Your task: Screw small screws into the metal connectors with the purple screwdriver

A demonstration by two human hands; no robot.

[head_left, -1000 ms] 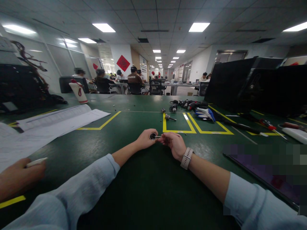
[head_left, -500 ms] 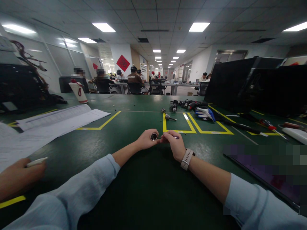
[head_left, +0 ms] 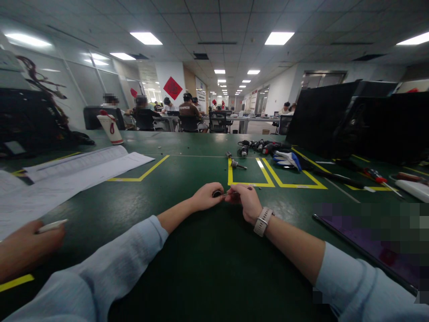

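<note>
My left hand [head_left: 205, 197] is closed around a small round metal part [head_left: 217, 193] with a dark hollow face, low over the green tabletop. Fingers hide most of that part. Close beside it, my right hand [head_left: 247, 203] pinches a thin metal-shafted tool [head_left: 229, 193], its shaft pointing left at the round part. Whether the tip touches is too small to tell. Beyond the hands, a metal piece with a thin shaft [head_left: 238, 165] lies inside yellow tape, with another small metal piece [head_left: 229, 155] behind it.
Another person's hand [head_left: 30, 246] holds a white pen at left, near paper sheets [head_left: 100, 174]. A white cup [head_left: 111, 129] stands behind. To the right are a blue-white glove [head_left: 287, 160], dark corded tools [head_left: 261, 145], a red-handled screwdriver [head_left: 375, 175] and a dark flat screen [head_left: 362, 250].
My left hand has turned the round part, so its hollow face shows less. My right hand has shifted slightly right and down, still gripping the tool.
</note>
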